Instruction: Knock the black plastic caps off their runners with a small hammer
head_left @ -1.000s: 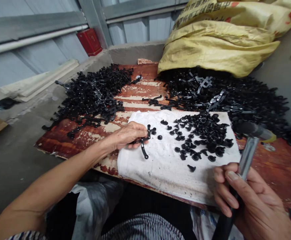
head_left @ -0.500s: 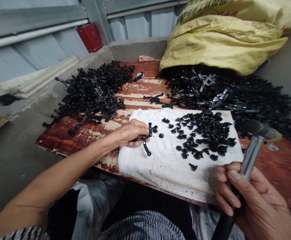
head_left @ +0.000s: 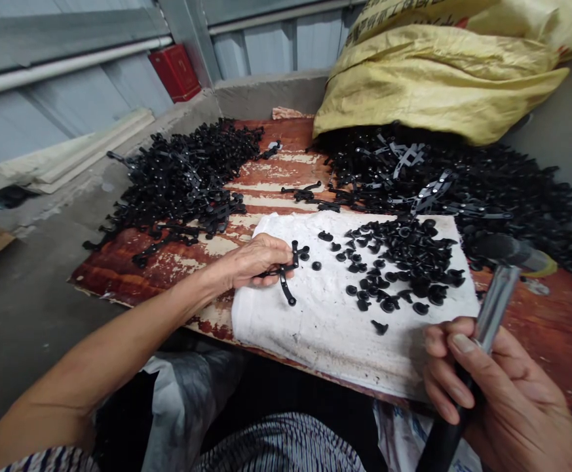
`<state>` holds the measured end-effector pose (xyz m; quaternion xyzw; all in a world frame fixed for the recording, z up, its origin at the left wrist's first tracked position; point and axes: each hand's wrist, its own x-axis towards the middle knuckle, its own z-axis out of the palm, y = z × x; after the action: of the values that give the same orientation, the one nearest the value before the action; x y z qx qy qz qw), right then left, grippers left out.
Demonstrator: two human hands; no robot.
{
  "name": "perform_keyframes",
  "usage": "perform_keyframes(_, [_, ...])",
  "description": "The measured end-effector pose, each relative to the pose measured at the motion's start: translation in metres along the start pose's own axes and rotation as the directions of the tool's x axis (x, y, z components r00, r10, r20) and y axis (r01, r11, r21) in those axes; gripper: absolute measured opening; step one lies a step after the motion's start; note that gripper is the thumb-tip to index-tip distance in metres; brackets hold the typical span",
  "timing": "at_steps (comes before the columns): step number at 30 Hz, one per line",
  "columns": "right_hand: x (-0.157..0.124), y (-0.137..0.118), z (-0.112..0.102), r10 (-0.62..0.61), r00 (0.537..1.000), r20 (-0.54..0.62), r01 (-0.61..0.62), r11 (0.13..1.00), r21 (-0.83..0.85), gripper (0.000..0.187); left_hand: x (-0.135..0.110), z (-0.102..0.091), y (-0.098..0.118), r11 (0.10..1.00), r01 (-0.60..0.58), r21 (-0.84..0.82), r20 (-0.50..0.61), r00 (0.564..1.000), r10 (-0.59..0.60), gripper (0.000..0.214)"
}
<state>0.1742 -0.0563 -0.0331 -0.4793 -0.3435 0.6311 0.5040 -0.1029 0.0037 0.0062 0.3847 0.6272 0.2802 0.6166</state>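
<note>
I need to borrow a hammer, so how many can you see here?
1: the black-headed hammer, gripped in the right hand above the wooden board. Another could be hidden under the heaps of black parts.

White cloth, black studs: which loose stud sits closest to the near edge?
The lone stud below the main cluster, toward the right hand. It lies apart on the white cloth, its stem showing, with all other loose studs farther from that edge.
</note>
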Motion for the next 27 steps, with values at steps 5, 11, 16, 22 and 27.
perform_keyframes(5, [-0.0009,-0.0012,0.0014,-0.013,1.000,-0.003,0.013,1.000,-0.005,0.017,0.0000,0.0000,0.0000,1.000,0.006,-0.003,0.005,1.000,-0.006,0.023])
perform_keyframes(11, [-0.0009,0.0010,0.0010,-0.002,1.000,-0.001,0.002,1.000,0.005,0.017,0.0006,0.0002,0.0003,1.000,0.008,-0.005,0.003,1.000,-0.008,0.023])
perform_keyframes(16, [-0.0028,-0.0016,0.0011,-0.002,1.000,-0.005,0.002,1.000,-0.001,0.017,0.0008,0.0004,0.0025,1.000,0.005,0.018,-0.011,1.000,-0.005,0.025])
perform_keyframes(22, [-0.0019,-0.0015,0.0031,-0.013,1.000,-0.007,0.013,1.000,-0.012,0.016,0.0009,-0.0012,0.0039,0.995,-0.012,0.103,-0.002,1.000,0.012,0.021])
perform_keyframes(27, [-0.0029,-0.0013,0.0062,-0.067,0.998,-0.016,0.066,0.995,-0.076,0.020,0.0066,-0.0085,0.0060,0.987,0.014,0.162,0.023,1.000,-0.018,0.014])
